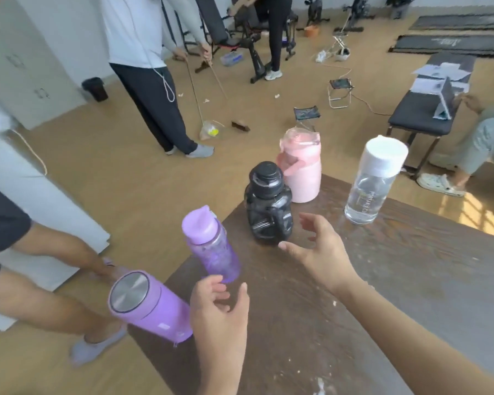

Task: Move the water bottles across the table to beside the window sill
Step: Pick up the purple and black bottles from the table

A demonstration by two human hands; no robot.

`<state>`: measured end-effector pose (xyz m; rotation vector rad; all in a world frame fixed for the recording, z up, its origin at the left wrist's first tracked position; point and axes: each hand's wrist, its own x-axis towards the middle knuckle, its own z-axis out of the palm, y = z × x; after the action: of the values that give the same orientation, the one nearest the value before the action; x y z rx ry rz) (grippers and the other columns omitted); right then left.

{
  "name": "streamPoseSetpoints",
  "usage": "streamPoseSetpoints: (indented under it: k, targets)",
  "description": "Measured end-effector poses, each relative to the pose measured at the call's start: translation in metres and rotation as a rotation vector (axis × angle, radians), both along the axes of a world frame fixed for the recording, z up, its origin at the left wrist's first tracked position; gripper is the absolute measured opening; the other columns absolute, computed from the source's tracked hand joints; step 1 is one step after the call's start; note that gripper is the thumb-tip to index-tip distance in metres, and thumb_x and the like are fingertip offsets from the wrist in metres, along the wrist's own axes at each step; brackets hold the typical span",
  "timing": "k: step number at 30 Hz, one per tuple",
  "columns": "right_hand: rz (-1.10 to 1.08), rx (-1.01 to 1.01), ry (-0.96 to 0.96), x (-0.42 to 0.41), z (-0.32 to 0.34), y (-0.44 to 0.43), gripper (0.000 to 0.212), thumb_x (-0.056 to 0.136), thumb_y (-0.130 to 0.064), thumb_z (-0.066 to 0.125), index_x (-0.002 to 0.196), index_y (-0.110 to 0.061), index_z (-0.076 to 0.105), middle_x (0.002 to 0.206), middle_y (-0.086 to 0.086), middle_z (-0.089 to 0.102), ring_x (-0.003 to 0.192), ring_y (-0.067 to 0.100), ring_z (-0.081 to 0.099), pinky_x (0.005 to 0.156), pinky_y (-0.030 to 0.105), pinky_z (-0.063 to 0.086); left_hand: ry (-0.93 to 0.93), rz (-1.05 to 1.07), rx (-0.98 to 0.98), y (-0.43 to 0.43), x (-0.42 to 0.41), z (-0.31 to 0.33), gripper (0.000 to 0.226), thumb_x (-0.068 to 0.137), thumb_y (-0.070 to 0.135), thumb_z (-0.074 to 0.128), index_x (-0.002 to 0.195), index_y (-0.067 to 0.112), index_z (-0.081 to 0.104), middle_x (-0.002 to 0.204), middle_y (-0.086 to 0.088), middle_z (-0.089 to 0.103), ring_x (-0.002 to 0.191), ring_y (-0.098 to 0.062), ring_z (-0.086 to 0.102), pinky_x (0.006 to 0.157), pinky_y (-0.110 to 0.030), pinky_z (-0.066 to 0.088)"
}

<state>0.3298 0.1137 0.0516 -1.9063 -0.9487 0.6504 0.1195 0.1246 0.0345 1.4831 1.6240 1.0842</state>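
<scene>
The clear bottle (374, 183) with a white cap bears lettering that seems to read "PORTABLE CUP", partly hidden. Both hands hover empty over the dark tabletop (354, 280): the left hand (220, 315) opens its grip near the purple bottle (211, 246) and lilac flask (151, 306), the right hand (317, 249) spreads beside the black jug (268, 206). A pink jug (303, 166) stands behind, at the edge.

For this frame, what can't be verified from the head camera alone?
- The window sill: out of frame, so the destination cannot be placed.
- Base of the purple translucent bottle: covered by the left hand.
- Print on the clear bottle: too small and blurred to read fully.
- Contact: the right hand, open, is near the black bottle; touching cannot be told.
</scene>
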Motion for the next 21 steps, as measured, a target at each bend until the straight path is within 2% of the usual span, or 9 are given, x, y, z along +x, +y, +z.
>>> streamPoseSetpoints:
  k: [4,6,8,10,14,16,18,19,21]
  targets:
    - [-0.090,0.034,-0.016,-0.028,-0.004,0.042,0.052,0.086,-0.028,0.087,0.129,-0.010,0.064,0.123,0.003,0.067,0.112,0.021,0.062,0.096,0.031,0.048,-0.015,0.093,0.004,0.007,-0.006,-0.012,0.061,0.078,0.008,0.090,0.125,0.018,0.053,0.107,-0.008,0.059,0.097,-0.032,0.064,0.086,-0.042,0.057]
    - [-0.126,0.043,-0.083,-0.034,-0.010,0.052,0.030,0.091,-0.023,0.081,0.111,-0.006,0.066,0.111,0.010,0.070,0.101,0.029,0.064,0.086,0.034,0.047,-0.008,0.073,-0.031,0.008,0.000,-0.015,0.079,0.078,0.011,0.091,0.144,0.007,0.047,0.121,-0.007,0.054,0.115,-0.032,0.060,0.102,-0.045,0.054]
    - [-0.154,0.049,-0.103,-0.036,-0.014,0.058,0.021,0.096,-0.020,0.075,0.099,-0.003,0.064,0.100,0.014,0.070,0.094,0.035,0.064,0.080,0.040,0.049,-0.018,0.048,-0.092,0.013,0.007,-0.015,0.094,0.079,0.017,0.091,0.156,0.004,0.039,0.139,-0.010,0.051,0.134,-0.030,0.051,0.118,-0.042,0.043]
    - [-0.161,0.046,-0.120,-0.035,-0.015,0.061,0.021,0.098,-0.021,0.072,0.096,-0.001,0.064,0.096,0.016,0.070,0.092,0.038,0.064,0.080,0.045,0.052,-0.057,0.035,-0.098,0.020,0.014,-0.014,0.094,0.080,0.019,0.090,0.158,0.006,0.039,0.149,-0.013,0.051,0.142,-0.024,0.044,0.120,-0.032,0.035]
    - [-0.139,0.043,-0.124,-0.030,-0.015,0.059,0.027,0.096,-0.024,0.076,0.093,0.001,0.066,0.090,0.018,0.076,0.090,0.040,0.067,0.080,0.048,0.055,-0.112,0.071,-0.042,0.038,0.018,-0.013,0.084,0.082,0.020,0.089,0.154,0.010,0.047,0.149,-0.012,0.058,0.142,-0.026,0.051,0.119,-0.038,0.039]
    - [-0.132,0.037,-0.083,-0.023,-0.013,0.057,0.025,0.093,-0.024,0.080,0.092,-0.001,0.069,0.089,0.011,0.079,0.090,0.030,0.072,0.078,0.036,0.057,-0.122,0.077,-0.010,0.047,0.019,-0.015,0.077,0.082,0.021,0.089,0.148,0.009,0.053,0.144,-0.011,0.064,0.136,-0.029,0.057,0.115,-0.043,0.045]
    - [-0.110,0.059,-0.039,-0.018,-0.011,0.054,0.015,0.092,-0.017,0.081,0.093,-0.005,0.073,0.085,-0.005,0.079,0.080,0.003,0.072,0.069,0.010,0.051,-0.128,0.090,0.002,0.054,0.020,-0.016,0.065,0.081,0.021,0.090,0.137,0.007,0.059,0.130,-0.010,0.070,0.123,-0.032,0.064,0.106,-0.044,0.049]
    - [-0.102,0.079,-0.039,-0.016,-0.011,0.052,0.012,0.091,-0.014,0.082,0.090,-0.006,0.074,0.082,-0.007,0.077,0.075,-0.001,0.069,0.065,0.005,0.047,-0.127,0.097,0.007,0.056,0.020,-0.016,0.059,0.081,0.021,0.090,0.131,0.007,0.061,0.122,-0.008,0.072,0.116,-0.032,0.066,0.101,-0.044,0.051]
    - [-0.099,0.109,-0.046,-0.014,-0.013,0.047,0.016,0.089,-0.013,0.084,0.088,-0.001,0.073,0.081,0.008,0.078,0.073,0.012,0.067,0.064,0.012,0.048,-0.130,0.090,0.016,0.058,0.020,-0.018,0.054,0.079,0.022,0.091,0.124,0.010,0.064,0.113,-0.002,0.074,0.106,-0.028,0.069,0.097,-0.045,0.055]
